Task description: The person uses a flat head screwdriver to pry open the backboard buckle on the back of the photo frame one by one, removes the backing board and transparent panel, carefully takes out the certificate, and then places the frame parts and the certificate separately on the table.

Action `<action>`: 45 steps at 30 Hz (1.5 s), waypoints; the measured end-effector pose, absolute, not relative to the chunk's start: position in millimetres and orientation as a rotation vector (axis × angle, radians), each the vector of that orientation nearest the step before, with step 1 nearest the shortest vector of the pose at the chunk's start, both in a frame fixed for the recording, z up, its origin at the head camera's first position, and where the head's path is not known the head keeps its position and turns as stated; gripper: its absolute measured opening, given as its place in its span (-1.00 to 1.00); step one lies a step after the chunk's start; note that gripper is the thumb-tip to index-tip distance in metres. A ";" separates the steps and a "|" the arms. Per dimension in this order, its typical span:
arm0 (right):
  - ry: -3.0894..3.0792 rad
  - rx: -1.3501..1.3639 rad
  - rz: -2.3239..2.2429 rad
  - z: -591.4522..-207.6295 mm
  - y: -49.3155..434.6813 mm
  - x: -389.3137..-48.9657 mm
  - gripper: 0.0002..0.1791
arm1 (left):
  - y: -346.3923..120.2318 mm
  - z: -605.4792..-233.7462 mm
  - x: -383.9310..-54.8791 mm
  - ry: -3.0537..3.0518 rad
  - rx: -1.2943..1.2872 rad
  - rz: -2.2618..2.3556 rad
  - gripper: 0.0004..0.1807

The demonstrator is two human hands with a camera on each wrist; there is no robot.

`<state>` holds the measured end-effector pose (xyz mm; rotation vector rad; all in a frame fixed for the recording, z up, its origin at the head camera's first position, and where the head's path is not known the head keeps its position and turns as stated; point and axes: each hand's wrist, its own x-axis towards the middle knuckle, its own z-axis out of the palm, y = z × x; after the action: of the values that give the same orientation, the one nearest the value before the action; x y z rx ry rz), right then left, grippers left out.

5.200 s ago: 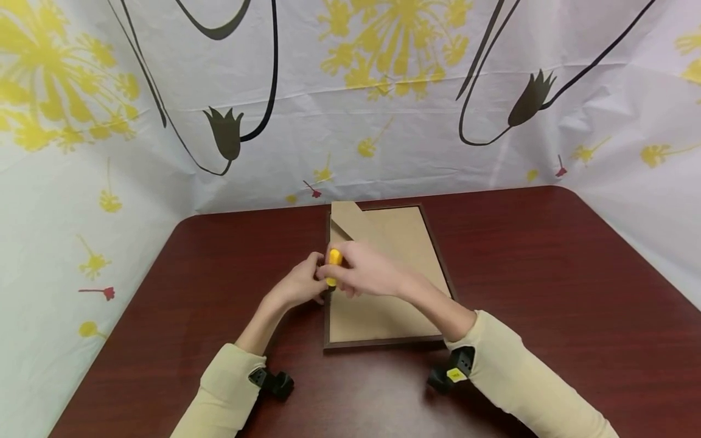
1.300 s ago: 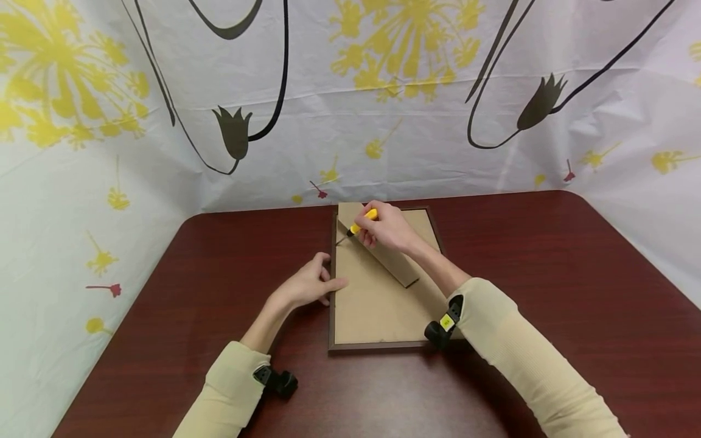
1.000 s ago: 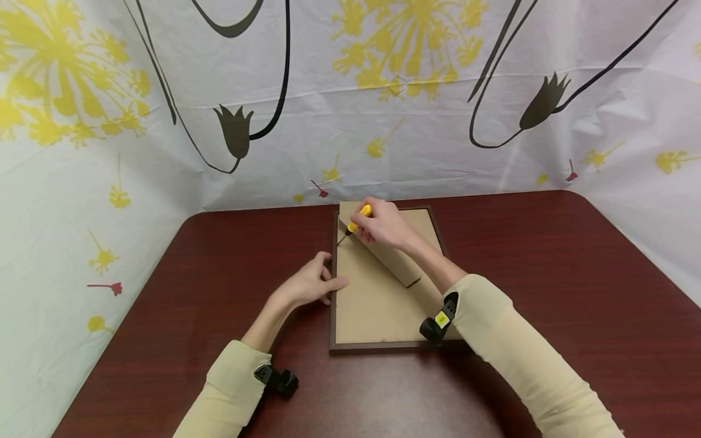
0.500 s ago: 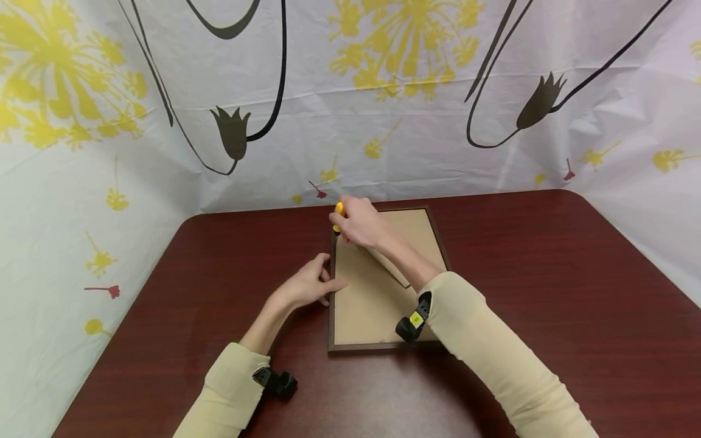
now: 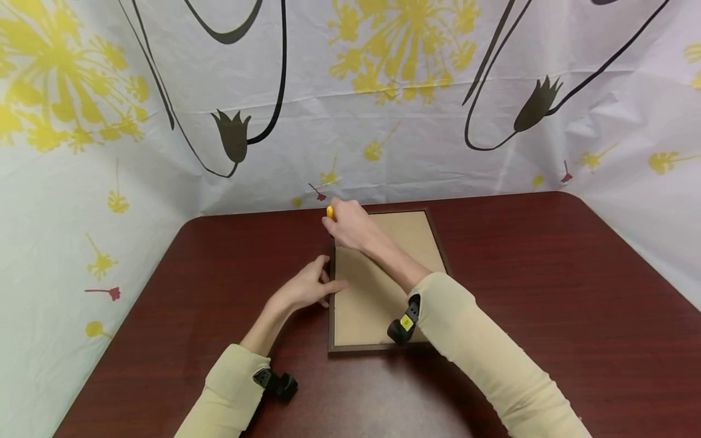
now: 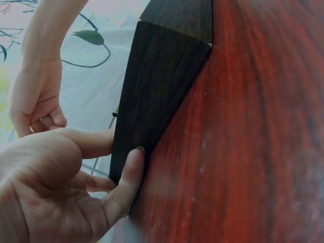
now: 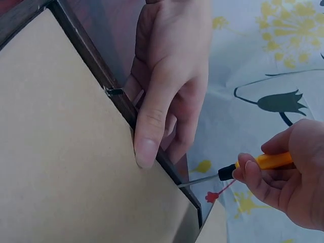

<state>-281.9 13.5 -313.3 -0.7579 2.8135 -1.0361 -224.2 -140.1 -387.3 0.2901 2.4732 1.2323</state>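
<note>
A picture frame (image 5: 331, 328) with a dark rim lies back side up, its tan backing board (image 5: 361, 310) showing. At the frame's left side my left hand (image 5: 306, 285) grips the rim, thumb over the backing and fingers along the outer side. My right hand (image 5: 353, 225) holds a screwdriver (image 7: 268, 161) with a yellow handle and black collar, near the far left corner. In the right wrist view its thin metal shaft (image 7: 200, 180) meets the inner edge of the rim. A tan support flap (image 7: 215, 223) on the back is mostly hidden by my right hand.
A small dark tab (image 7: 115, 91) stands at the rim near my left thumb. The frame rests on a reddish-brown table (image 5: 520, 280). Behind the table hangs a white sheet (image 5: 306, 115) with printed flowers. Each wrist wears a black camera (image 5: 402, 328).
My right hand, with the screwdriver, went from beside my left hand to farther up the frame, then left onto the rim near the far corner. The left hand keeps its hold.
</note>
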 end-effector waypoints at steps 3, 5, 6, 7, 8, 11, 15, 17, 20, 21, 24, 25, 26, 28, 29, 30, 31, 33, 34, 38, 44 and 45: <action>2.766 -0.753 -1.119 -314.7 20.4 -281.8 -0.84 | -140.5 -387.5 -224.0 2.456 0.301 1.255 -0.11; 2.738 -0.747 -1.167 -316.0 26.1 -282.0 -0.85 | -140.6 -387.7 -224.2 2.443 0.307 1.270 -0.12; 2.732 -0.745 -1.189 -316.9 29.0 -282.5 -0.85 | -140.7 -387.8 -224.2 2.443 0.311 1.269 -0.12; 2.730 -0.743 -1.208 -318.2 32.0 -283.3 -0.85 | -140.7 -388.0 -224.4 2.442 0.311 1.268 -0.12; 2.728 -0.737 -1.230 -319.6 34.9 -284.2 -0.85 | -140.7 -388.2 -224.4 2.443 0.309 1.266 -0.12; 2.714 -0.715 -1.297 -323.4 42.8 -286.1 -0.84 | -140.8 -387.8 -223.8 2.449 0.306 1.260 -0.12; 2.666 -0.676 -1.402 -326.4 52.0 -286.0 -0.83 | -141.1 -386.9 -222.4 2.454 0.292 1.257 -0.12; 2.641 -0.661 -1.449 -327.3 57.5 -284.9 -0.82 | -140.1 -387.0 -222.1 2.454 0.287 1.259 -0.11; 2.606 -0.636 -1.508 -326.6 65.9 -281.5 -0.81 | -138.7 -387.3 -221.9 2.455 0.284 1.264 -0.11; 2.589 -0.630 -1.527 -326.1 68.7 -280.1 -0.81 | -138.6 -387.3 -221.7 2.456 0.284 1.266 -0.11; 2.541 -0.608 -1.591 -325.7 76.5 -277.3 -0.82 | -138.9 -387.0 -221.0 2.457 0.277 1.269 -0.10; 2.527 -0.606 -1.610 -326.0 79.4 -276.6 -0.81 | -139.3 -386.9 -220.7 2.457 0.277 1.270 -0.10; 2.508 -0.604 -1.633 -326.6 82.0 -276.2 -0.81 | -139.6 -386.7 -220.3 2.459 0.277 1.269 -0.10; 2.476 -0.590 -1.669 -328.2 87.5 -275.2 -0.81 | -140.2 -386.4 -219.9 2.463 0.275 1.262 -0.10; 2.460 -0.587 -1.685 -329.0 90.3 -274.6 -0.80 | -140.4 -386.2 -219.8 2.465 0.275 1.259 -0.10; 2.446 -0.582 -1.695 -329.7 93.0 -273.7 -0.79 | -140.7 -386.2 -219.8 2.468 0.274 1.257 -0.10; 2.434 -0.574 -1.706 -330.3 95.6 -272.5 -0.78 | -141.0 -386.5 -219.9 2.471 0.273 1.253 -0.10; 2.409 -0.562 -1.719 -331.7 100.6 -270.6 -0.75 | -141.6 -386.8 -219.9 2.472 0.268 1.250 -0.09; 2.398 -0.562 -1.724 -332.1 102.9 -269.3 -0.74 | -141.9 -386.9 -219.9 2.472 0.267 1.250 -0.10; 2.347 -0.542 -1.766 -334.4 113.2 -262.8 -0.74 | -142.7 -387.7 -220.0 2.466 0.264 1.253 -0.10; 2.298 -0.496 -1.823 -339.7 133.5 -248.8 -0.73 | -143.5 -387.5 -220.7 2.446 0.256 1.265 -0.12; 2.285 -0.489 -1.833 -340.8 136.4 -246.9 -0.73 | -143.8 -387.1 -220.7 2.441 0.245 1.274 -0.13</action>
<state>-246.9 136.4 -340.8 -0.4891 2.2854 -1.8326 -220.7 -143.8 -387.1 0.2455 2.4407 1.2743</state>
